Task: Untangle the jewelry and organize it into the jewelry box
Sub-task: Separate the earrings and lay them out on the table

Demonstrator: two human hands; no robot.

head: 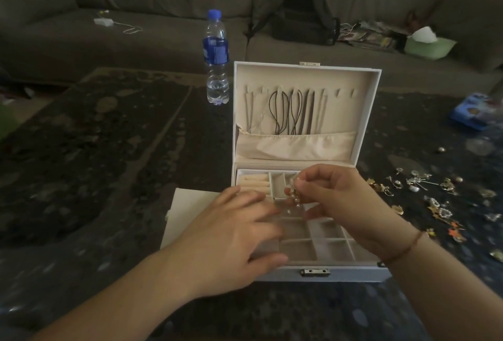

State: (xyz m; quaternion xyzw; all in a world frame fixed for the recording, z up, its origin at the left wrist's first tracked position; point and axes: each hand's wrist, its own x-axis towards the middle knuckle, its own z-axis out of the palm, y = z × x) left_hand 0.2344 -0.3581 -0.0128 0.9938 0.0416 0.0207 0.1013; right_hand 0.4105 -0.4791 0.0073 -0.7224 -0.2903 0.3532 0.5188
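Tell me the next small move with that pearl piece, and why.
Probably lower the pearl earring into an empty compartment of the jewelry box. The right hand pinches it just above the tray, the left hand hovers open beside it, and the compartments below look bare.

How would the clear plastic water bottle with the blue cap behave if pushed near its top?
The clear plastic water bottle with the blue cap is tall, narrow and upright, so it probably tips easily. It looks mostly full, so likely rather heavy.
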